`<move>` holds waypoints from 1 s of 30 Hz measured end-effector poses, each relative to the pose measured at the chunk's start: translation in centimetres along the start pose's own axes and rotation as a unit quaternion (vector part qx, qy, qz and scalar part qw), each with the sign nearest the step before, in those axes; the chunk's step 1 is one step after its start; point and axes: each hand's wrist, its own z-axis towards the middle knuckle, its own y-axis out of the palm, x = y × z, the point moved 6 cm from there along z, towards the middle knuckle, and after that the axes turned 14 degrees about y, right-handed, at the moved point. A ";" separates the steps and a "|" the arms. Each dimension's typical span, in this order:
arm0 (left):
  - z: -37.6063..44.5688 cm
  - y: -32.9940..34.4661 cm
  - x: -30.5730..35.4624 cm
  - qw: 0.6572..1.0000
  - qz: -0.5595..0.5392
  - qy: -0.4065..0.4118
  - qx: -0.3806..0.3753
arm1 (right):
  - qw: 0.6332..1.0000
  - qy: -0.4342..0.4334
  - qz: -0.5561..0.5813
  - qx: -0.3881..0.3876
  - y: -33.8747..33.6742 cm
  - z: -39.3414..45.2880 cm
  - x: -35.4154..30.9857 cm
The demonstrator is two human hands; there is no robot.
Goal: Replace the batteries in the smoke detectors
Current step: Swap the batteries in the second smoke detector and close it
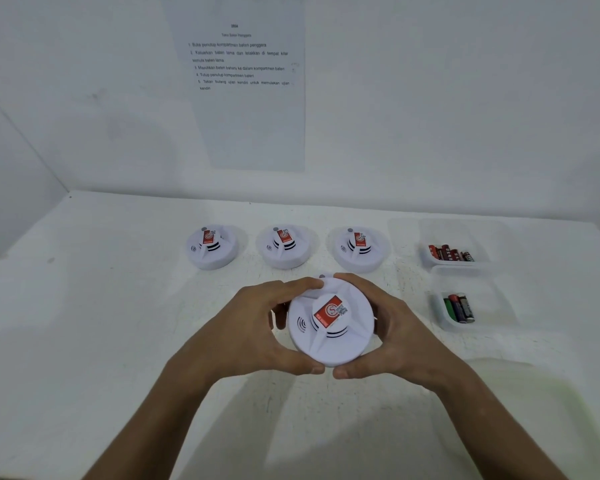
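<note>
Both hands, left [253,327] and right [392,327], curl around the smoke detector [329,323], holding it face-up above the counter [118,306], rims pinched so I can likely twist its base open; battery trays [465,327] wait right.

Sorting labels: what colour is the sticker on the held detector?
Red and white sticker on the white detector; head view.

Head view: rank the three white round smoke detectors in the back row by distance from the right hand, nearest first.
From the right hand, which grips the held white smoke detector:
1. Right-end white round smoke detector, just beyond the hand.
2. Middle white round smoke detector, further left.
3. Left-end white round smoke detector, farthest.
</note>
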 end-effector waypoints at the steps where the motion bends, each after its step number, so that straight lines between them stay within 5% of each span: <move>1: -0.1 0.0 0.0 1.000 0.001 0.000 0.001 | 1.000 0.000 -0.001 -0.002 0.1 0.0 0.0; 30: -0.2 0.3 -1.2 1.000 -0.004 -0.008 0.008 | 1.000 0.003 -0.003 0.002 -0.1 0.3 -0.6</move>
